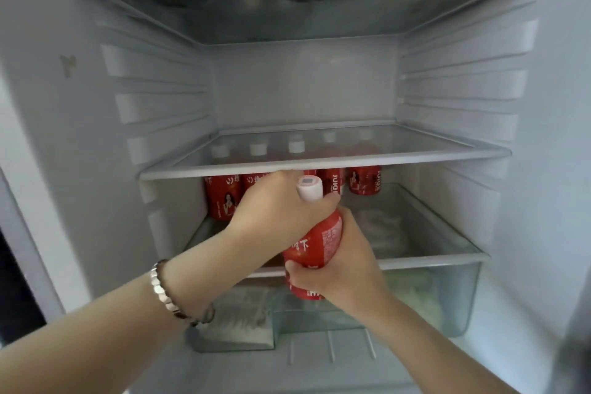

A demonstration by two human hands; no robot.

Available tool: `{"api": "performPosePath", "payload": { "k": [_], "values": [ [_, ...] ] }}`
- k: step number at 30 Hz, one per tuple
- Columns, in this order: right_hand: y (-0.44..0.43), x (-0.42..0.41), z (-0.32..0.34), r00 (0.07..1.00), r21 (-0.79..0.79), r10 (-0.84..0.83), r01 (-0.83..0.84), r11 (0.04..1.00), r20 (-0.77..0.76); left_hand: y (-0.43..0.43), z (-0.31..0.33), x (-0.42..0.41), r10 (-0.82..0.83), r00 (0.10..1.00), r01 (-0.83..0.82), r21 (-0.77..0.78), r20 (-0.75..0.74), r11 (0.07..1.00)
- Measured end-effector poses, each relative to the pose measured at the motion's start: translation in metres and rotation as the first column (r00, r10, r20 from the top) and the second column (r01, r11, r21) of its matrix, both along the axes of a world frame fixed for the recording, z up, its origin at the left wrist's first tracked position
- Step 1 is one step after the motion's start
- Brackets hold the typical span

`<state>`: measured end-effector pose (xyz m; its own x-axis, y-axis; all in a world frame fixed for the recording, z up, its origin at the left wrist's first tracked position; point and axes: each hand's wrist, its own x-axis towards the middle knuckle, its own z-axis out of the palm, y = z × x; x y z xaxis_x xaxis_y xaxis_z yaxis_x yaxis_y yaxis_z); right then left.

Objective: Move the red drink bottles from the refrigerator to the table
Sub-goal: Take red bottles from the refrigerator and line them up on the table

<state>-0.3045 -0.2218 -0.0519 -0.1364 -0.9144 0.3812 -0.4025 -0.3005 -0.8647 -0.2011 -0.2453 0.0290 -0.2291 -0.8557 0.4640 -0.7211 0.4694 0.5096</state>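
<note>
The task is under way, with most of it apparently left. One red bottle [319, 243] sits at centre frame in front of the open refrigerator [303, 83], held in both hands. The left hand [278, 205] wraps the neck just under the white cap [309, 189]. The right hand [342, 269] grips the lower body, fingers curled round the label. The bottle is upright with a slight tilt, level with the front edge of the lower shelf and seemingly clear of it.

Behind the hands, more red bottles [222, 198] stand in a row at the back of that shelf. Their caps show through the glass shelf [319, 166] above; at least five can be counted, though the hands hide part of the row.

The worktop is out of view, so how many bottles already stand there cannot be told. This bottle has yet to be carried over, and the rest wait their turn.
</note>
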Motion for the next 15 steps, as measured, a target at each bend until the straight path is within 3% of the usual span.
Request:
{"api": "performPosePath", "payload": {
  "k": [3,5,6,8,10,15],
  "values": [
    [0.001,-0.003,0.018,0.966,0.106,0.242,-0.232,0.967,-0.094,0.009,0.004,0.014,0.096,0.988,-0.077,-0.150,0.122,0.986],
    [-0.004,-0.012,0.033,0.913,0.200,0.405,-0.389,0.899,-0.044,0.012,0.004,0.026,0.137,0.977,-0.110,-0.159,0.164,0.981],
    [-0.011,-0.017,0.037,0.913,0.182,0.408,-0.404,0.897,0.016,0.012,0.005,0.032,0.147,0.975,-0.126,-0.130,0.167,0.983],
    [-0.033,-0.026,0.040,0.968,0.111,0.231,-0.241,0.964,0.096,0.013,0.008,0.043,0.165,0.974,-0.157,-0.061,0.155,0.986],
    [-0.063,-0.029,0.034,0.996,0.108,0.036,-0.045,0.993,0.083,0.013,0.009,0.048,0.193,0.962,-0.183,-0.071,0.192,0.981],
    [-0.130,-0.017,0.022,0.996,0.142,-0.035,0.023,0.990,0.079,0.020,0.001,0.042,0.217,0.934,-0.136,-0.280,0.283,0.950]
  ]
}}
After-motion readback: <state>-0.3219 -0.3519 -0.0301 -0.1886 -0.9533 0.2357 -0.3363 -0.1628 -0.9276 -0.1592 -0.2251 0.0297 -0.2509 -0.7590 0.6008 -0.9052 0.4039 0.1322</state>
